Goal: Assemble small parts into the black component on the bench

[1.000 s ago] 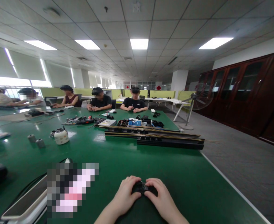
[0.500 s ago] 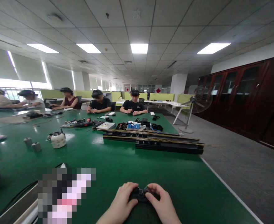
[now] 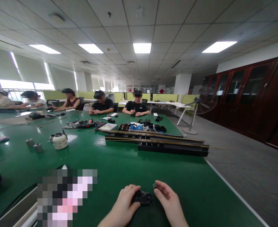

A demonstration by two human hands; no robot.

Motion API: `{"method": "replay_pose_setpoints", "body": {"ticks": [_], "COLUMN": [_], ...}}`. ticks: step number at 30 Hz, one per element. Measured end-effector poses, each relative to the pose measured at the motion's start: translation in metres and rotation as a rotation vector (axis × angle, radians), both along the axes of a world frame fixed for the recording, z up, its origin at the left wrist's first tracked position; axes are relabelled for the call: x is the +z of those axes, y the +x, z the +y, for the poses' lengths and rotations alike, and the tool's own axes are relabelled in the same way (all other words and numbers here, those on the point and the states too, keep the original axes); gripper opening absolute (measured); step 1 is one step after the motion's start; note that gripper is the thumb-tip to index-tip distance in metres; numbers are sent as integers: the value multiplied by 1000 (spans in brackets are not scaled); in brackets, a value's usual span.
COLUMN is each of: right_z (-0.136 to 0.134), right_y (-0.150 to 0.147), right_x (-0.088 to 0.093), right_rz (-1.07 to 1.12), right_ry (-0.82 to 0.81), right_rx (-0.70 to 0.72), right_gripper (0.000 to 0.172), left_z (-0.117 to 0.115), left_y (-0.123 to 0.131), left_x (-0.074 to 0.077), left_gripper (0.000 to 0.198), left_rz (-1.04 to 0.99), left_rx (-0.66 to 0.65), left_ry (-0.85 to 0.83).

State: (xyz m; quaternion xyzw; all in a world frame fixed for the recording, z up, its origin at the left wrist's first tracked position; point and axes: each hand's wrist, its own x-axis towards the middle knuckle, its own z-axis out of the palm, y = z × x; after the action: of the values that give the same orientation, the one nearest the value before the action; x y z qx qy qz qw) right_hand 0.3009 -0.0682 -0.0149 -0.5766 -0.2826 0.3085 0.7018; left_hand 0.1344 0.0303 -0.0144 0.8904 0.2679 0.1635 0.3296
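At the near edge of the green table (image 3: 120, 164), my left hand (image 3: 124, 203) is curled round a small black part (image 3: 142, 198) that rests on the tabletop. Just to its right, my right hand (image 3: 168, 200) pinches a tiny dark piece (image 3: 155, 186) between thumb and forefinger, lifted slightly clear of the black part. Both forearms come in from the bottom of the view.
Long black rails (image 3: 157, 142) lie across the table's middle, with boxes and tools behind them. A white pot (image 3: 59, 141) and two small grey cylinders (image 3: 34, 145) stand at left. Several people sit along the far side. A fan (image 3: 198, 107) and dark cabinets (image 3: 252, 94) stand at right.
My right hand has come off the black part and drawn a little to the right, a tiny piece now pinched in its fingers. My left hand stays on the part.
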Motion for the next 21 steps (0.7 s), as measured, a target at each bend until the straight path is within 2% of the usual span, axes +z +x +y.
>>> {"method": "replay_pose_setpoints", "body": {"ticks": [5,10,14,21], "right_z": [-1,-3,-3,-4], "right_y": [0,5,7,9], "right_x": [4,-3,-5,2], "right_rz": [89,172,279,437], "right_ry": [9,-4,38,99], "right_rx": [-53,-83,-61,-46], "right_gripper": [46,47,46,42], "left_z": [1,0,0,1], "left_y": [0,0,0,0], "left_x": [-2,-2,0,-2], "left_gripper": [48,46,45,44], "left_rz": [-15,-27,-26,-18], "left_rx": [-6,-5,3,-1], "left_ry": [9,10,4,32]}}
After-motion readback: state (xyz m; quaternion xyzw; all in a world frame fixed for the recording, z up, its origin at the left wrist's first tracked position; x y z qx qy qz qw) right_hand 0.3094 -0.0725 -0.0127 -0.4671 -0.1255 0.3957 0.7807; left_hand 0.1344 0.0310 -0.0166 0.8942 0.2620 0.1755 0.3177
